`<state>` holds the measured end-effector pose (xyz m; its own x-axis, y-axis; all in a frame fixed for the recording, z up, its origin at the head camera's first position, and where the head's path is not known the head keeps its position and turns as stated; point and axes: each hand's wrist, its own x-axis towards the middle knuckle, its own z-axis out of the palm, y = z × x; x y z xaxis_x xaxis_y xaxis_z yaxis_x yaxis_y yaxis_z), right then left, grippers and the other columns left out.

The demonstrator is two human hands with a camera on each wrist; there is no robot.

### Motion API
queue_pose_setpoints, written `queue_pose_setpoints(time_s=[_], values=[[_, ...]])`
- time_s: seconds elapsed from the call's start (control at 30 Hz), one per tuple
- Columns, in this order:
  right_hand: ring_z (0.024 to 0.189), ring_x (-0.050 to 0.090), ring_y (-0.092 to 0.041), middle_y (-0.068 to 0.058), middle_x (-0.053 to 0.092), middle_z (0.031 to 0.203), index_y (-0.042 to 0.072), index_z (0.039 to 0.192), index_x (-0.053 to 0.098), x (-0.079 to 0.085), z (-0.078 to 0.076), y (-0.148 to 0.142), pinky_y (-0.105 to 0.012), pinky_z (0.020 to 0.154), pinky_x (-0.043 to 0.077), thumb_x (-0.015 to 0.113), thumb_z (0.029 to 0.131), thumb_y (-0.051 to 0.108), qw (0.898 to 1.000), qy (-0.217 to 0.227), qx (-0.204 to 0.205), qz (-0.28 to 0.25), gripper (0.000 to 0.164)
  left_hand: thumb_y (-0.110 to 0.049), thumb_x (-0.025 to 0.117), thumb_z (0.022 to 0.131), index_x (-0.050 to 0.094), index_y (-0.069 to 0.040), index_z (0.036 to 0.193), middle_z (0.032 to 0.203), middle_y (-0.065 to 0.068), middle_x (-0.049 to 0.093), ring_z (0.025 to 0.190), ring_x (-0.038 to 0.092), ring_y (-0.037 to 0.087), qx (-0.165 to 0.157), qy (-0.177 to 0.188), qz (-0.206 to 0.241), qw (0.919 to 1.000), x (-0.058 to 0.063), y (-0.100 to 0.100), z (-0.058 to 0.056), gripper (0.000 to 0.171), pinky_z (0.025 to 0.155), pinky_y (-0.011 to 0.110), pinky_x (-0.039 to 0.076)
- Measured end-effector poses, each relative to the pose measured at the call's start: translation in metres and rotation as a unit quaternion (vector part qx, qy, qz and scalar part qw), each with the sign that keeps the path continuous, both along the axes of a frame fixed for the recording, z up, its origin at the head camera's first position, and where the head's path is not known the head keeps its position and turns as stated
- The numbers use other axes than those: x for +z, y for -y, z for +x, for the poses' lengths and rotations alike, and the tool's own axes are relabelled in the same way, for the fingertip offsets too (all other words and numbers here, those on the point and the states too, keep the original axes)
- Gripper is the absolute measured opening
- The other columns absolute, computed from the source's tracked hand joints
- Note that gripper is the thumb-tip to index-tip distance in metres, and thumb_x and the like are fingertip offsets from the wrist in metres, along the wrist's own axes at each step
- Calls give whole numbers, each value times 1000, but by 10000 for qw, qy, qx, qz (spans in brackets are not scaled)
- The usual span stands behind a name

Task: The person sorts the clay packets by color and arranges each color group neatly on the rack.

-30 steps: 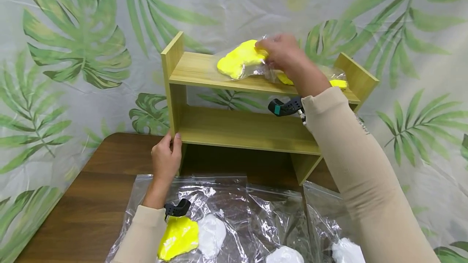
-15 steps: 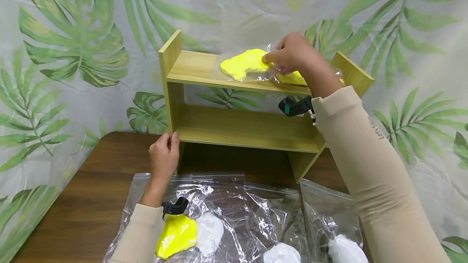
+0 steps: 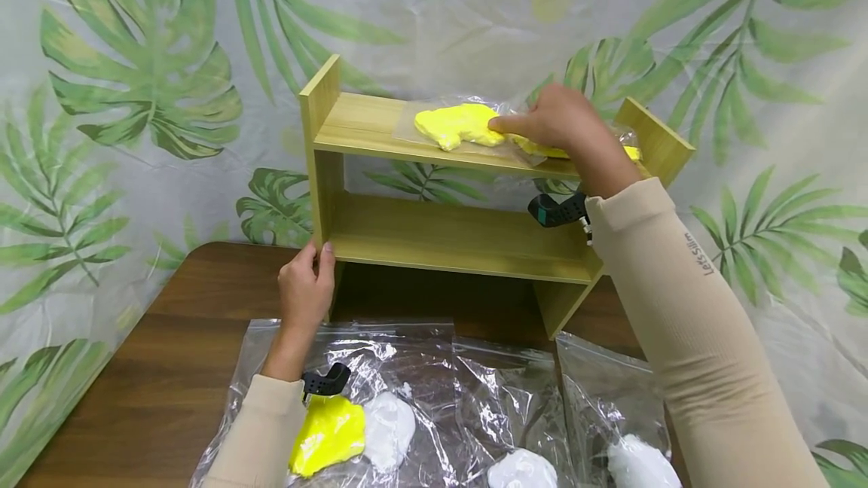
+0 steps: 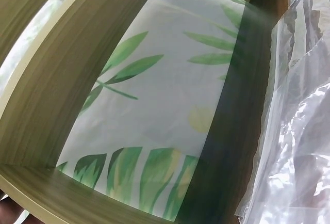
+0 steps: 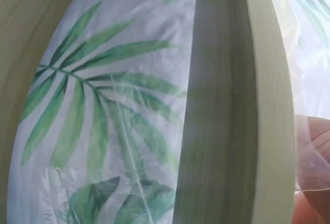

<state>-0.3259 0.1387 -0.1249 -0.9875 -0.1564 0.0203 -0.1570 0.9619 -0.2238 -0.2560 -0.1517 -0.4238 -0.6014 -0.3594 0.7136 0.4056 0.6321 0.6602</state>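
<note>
A small wooden shelf [image 3: 441,236] with two boards stands on the table. My left hand [image 3: 307,288] grips its left side panel low down, thumb in front; in the left wrist view only a bit of that hand's finger [image 4: 9,211] shows beside the panel. On the top board lies a clear bag holding a soft yellow lump [image 3: 457,125]. My right hand [image 3: 559,123] pinches the right end of this bag, its thumb against the yellow. Another bagged yellow lump [image 3: 542,149] sits to the right, partly hidden by the hand. Clear plastic wraps the right fingers [image 5: 314,141] in the right wrist view.
On the dark wooden table [image 3: 156,352], in front of the shelf, lie several clear zip bags with a yellow lump [image 3: 328,435] and white lumps [image 3: 389,431]. A leaf-patterned cloth [image 3: 434,21] hangs behind the shelf.
My right hand has moved down and a little to the right, and the bag with the yellow lump has come down flat onto the top board. The left hand keeps its place on the panel.
</note>
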Motion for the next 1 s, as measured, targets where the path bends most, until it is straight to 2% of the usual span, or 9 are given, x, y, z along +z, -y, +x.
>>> queue_pose_setpoints(time_s=[0.13, 0.27, 0.33, 0.47, 0.53, 0.63, 0.73, 0.83, 1.0], values=[[43, 21, -12, 5, 21, 49, 15, 51, 31, 0, 4, -7, -30, 47, 27, 59, 85, 62, 9990, -111, -30, -441, 65, -18, 56, 94, 56, -3, 74, 68, 18, 61, 63, 57, 40, 1, 26, 25, 10000, -1, -1, -1, 25, 60, 51, 44], [44, 21, -13, 4, 23, 50, 13, 55, 34, 1, 15, -18, -31, 46, 27, 55, 88, 61, 9964, -223, 36, -817, 62, -18, 56, 95, 59, -3, 77, 71, 18, 63, 66, 60, 42, -26, 26, 11, 10000, -2, -2, -1, 23, 61, 52, 44], [51, 32, -17, 1, 35, 60, 9, 66, 44, 1, 24, -23, -33, 52, 32, 54, 89, 60, 9946, -279, 23, -996, 57, -18, 56, 95, 59, -3, 78, 70, 18, 62, 66, 60, 42, -47, 14, -7, 10000, -1, -3, -1, 23, 61, 52, 44], [78, 49, -24, -9, 52, 94, 1, 103, 55, -5, 49, -33, -34, 66, 42, 53, 92, 54, 9865, -636, 37, -1508, 54, -18, 56, 95, 58, -4, 77, 69, 17, 61, 64, 58, 40, -55, -25, 7, 10000, 0, -2, -2, 22, 61, 51, 44], [86, 54, -23, -9, 57, 101, 0, 113, 54, -12, 62, -38, -29, 70, 46, 56, 93, 48, 9764, -810, 155, -1996, 52, -18, 56, 94, 59, -4, 78, 69, 17, 61, 63, 58, 39, -51, -31, 29, 10000, 1, -2, -1, 22, 60, 51, 44], [80, 60, -18, -5, 63, 93, 1, 109, 56, -26, 80, -43, -22, 67, 50, 60, 94, 40, 9549, -1072, 426, -2736, 42, -18, 57, 94, 59, -3, 77, 67, 16, 60, 62, 56, 38, -40, -11, 69, 10000, 2, 1, 0, 22, 59, 50, 43], [77, 61, -15, -1, 65, 88, 3, 106, 57, -43, 97, -43, -21, 69, 51, 62, 94, 36, 9307, -1092, 644, -3430, 36, -18, 57, 94, 59, -3, 77, 67, 16, 60, 62, 55, 36, -27, 5, 96, 10000, 3, 3, 1, 23, 59, 49, 43], [77, 61, -17, -3, 65, 89, 2, 105, 58, -64, 110, -44, -23, 70, 52, 62, 94, 32, 9096, -1061, 862, -3923, 32, -19, 56, 95, 59, -3, 78, 67, 16, 60, 62, 56, 35, -15, 7, 111, 9999, 4, 5, 1, 23, 59, 48, 44], [81, 60, -21, -8, 64, 92, 1, 107, 58, -101, 124, -49, -25, 72, 53, 60, 96, 26, 8851, -871, 1110, -4434, 27, -19, 56, 95, 59, -3, 77, 67, 16, 61, 62, 56, 35, -33, 47, 93, 9999, 4, 5, 2, 24, 58, 48, 44]])
